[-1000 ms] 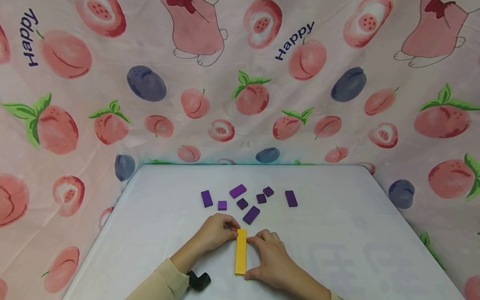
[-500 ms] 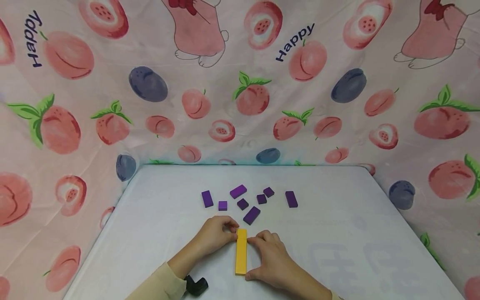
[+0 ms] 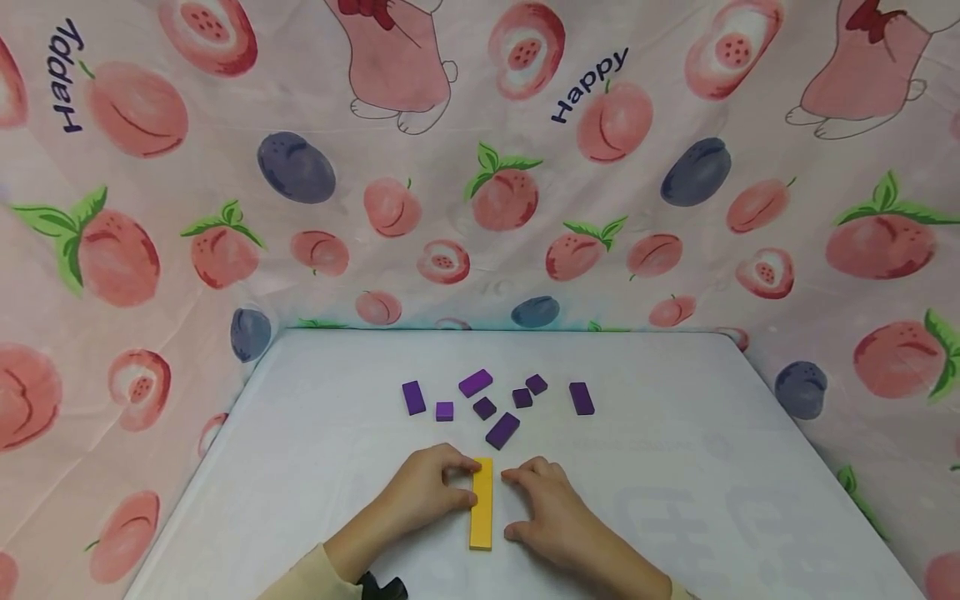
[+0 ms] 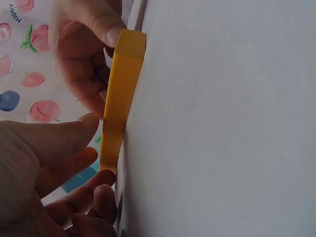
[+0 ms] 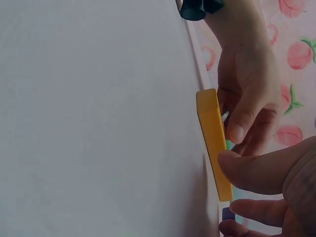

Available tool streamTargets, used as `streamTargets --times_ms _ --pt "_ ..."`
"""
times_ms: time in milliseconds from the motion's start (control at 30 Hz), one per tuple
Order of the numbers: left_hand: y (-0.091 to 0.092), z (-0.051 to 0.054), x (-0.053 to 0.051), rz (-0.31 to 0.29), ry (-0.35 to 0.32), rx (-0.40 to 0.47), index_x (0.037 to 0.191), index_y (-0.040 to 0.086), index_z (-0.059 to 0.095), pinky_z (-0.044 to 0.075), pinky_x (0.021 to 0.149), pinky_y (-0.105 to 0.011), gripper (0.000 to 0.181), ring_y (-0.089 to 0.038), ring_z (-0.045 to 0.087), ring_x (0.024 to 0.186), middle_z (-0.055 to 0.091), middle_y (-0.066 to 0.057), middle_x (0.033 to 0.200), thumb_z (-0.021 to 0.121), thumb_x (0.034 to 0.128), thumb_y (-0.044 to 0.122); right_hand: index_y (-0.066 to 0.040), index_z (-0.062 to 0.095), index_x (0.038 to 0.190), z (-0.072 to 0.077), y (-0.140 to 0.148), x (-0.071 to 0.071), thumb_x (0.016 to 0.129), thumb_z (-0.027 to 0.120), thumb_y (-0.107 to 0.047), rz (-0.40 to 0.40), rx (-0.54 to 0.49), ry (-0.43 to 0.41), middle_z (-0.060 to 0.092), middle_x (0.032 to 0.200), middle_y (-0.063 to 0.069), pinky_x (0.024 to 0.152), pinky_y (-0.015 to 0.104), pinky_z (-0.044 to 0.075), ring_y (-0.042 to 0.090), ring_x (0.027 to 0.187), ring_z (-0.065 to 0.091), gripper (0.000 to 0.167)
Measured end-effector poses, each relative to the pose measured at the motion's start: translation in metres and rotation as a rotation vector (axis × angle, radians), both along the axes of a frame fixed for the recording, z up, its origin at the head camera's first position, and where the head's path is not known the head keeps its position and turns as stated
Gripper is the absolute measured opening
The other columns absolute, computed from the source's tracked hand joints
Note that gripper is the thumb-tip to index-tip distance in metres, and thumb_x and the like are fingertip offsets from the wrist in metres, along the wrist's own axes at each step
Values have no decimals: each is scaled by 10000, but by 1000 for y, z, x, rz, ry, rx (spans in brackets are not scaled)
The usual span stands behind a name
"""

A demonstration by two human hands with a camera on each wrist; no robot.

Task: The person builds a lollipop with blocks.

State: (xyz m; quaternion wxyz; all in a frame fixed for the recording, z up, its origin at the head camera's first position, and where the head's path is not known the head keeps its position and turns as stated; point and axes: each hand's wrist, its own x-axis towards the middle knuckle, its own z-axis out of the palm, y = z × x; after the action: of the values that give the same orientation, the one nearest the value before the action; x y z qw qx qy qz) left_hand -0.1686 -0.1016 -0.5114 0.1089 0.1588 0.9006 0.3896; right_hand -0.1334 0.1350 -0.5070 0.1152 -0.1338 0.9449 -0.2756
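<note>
A long narrow yellow block [image 3: 482, 521] lies on the white table, its length running away from me. From the left, my left hand [image 3: 420, 492] touches it: the thumb meets its long side and the index fingertip is at its far end. The fingers are not wrapped round the block. To the right, my right hand [image 3: 558, 521] has thumb and index finger spread, a small gap from the block in the head view. The left wrist view shows the yellow block [image 4: 121, 94] between both hands. The right wrist view shows my right thumb [image 5: 252, 170] beside it.
Beyond the hands lie several purple blocks, among them a rectangular one [image 3: 502, 431], a small cube [image 3: 445, 411] and another rectangle [image 3: 581, 398] farther right. A black object [image 3: 384, 587] sits at my left wrist. A fruit-printed cloth [image 3: 450, 208] hangs behind the white table [image 3: 675, 450].
My right hand has drawn slightly right, off the yellow block. The left hand has come slightly nearer to me, its thumb lower along the block's side. The purple blocks stay put.
</note>
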Motion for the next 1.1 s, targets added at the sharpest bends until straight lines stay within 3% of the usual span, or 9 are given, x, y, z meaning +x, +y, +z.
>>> streamTargets --times_ms 267,700,833,1000,1100 --pt "-1 -1 4 -41 0 -37 1294 244 792 448 684 -252 532 -93 550 782 740 99 1205 945 800 368 -155 687 1392 0 4 -9 837 910 -179 -66 -18 -21 615 1289 17 1091 517 534 212 1196 532 599" --pt "-1 -5 8 -67 39 -79 1346 257 767 469 713 -234 600 -56 551 792 718 111 1241 949 792 400 -159 719 1328 -6 16 -42 854 899 -139 -121 -45 96 677 1301 43 1109 508 534 255 1226 606 507" --pt "0 -5 9 -61 42 -102 1344 264 770 513 799 -262 594 -60 594 896 711 119 1245 945 795 409 -161 721 1328 -10 17 -52 876 886 -141 -137 -39 108 689 1302 33 1111 487 545 239 1236 627 482" --pt "1 -4 11 -56 56 -116 1340 254 773 572 976 -390 586 -117 664 1093 707 118 1249 940 802 416 -154 721 1330 -10 19 -65 889 880 -147 -143 -41 114 697 1271 29 1096 467 562 213 1191 643 468" --pt "1 -3 12 -56 58 -119 1342 252 772 571 997 -409 581 -128 669 1118 706 118 1256 936 808 412 -163 718 1340 -10 20 -73 894 879 -152 -154 -52 105 696 1255 23 1092 452 568 195 1157 640 474"
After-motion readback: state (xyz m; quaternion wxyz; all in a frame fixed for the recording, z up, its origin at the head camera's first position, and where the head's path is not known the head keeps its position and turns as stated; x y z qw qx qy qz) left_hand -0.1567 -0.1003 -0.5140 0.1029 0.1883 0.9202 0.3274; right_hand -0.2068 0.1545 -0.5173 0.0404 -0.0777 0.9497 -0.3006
